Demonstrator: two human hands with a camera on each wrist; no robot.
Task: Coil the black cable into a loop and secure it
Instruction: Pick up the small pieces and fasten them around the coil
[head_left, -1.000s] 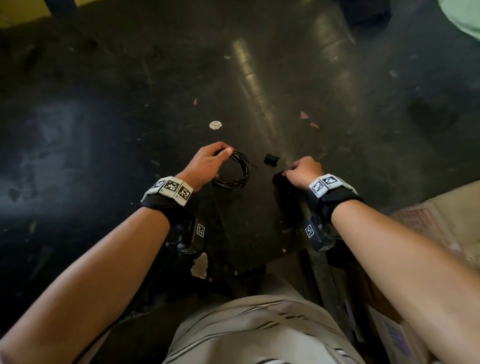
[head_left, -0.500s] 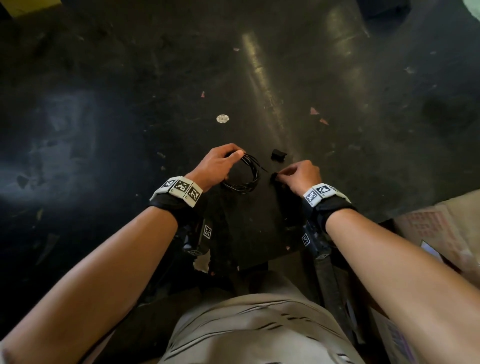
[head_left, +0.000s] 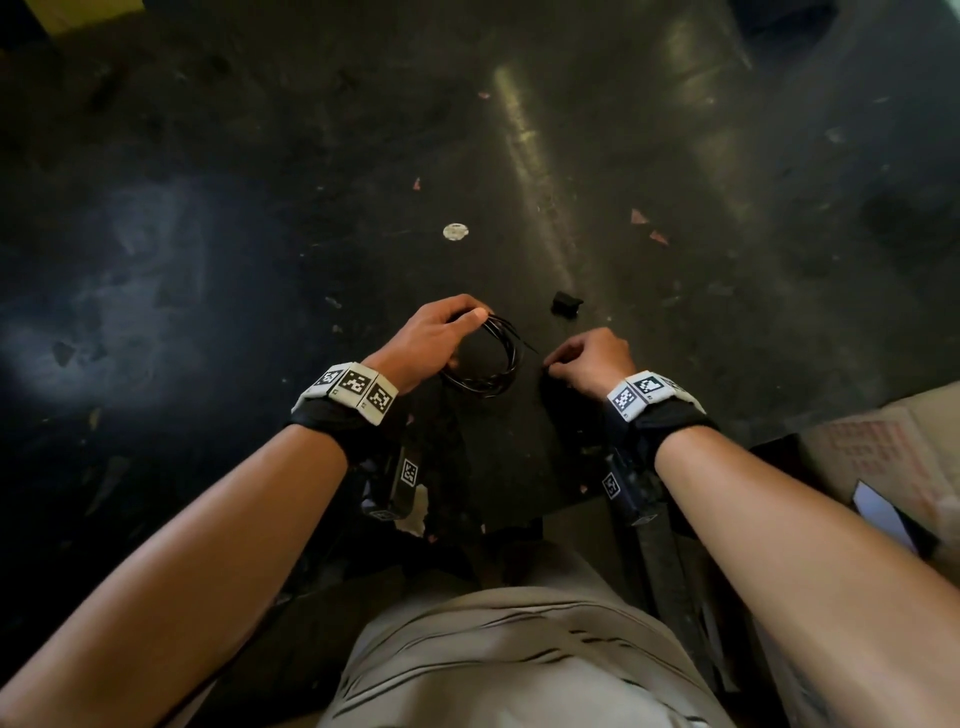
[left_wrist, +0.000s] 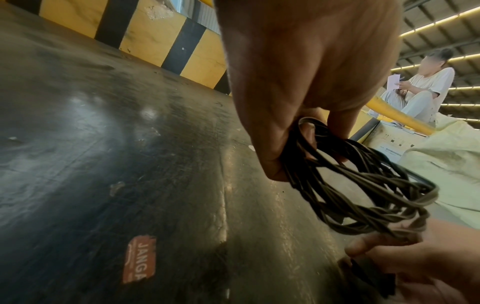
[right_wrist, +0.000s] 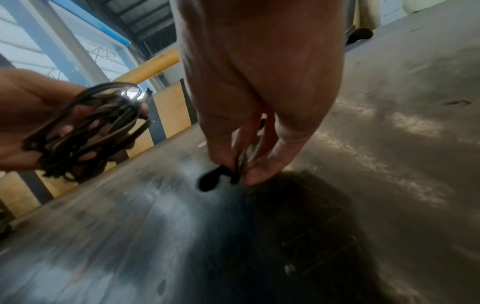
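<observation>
My left hand (head_left: 434, 340) grips the coiled black cable (head_left: 488, 358) at the loop's 10 o'clock, fingers curled round the bundled strands, just above the dark bench (head_left: 260, 208). At the coil's 3 o'clock, my right hand (head_left: 592, 358) pinches a thin dark strand with a small black end piece (right_wrist: 211, 181).
</observation>
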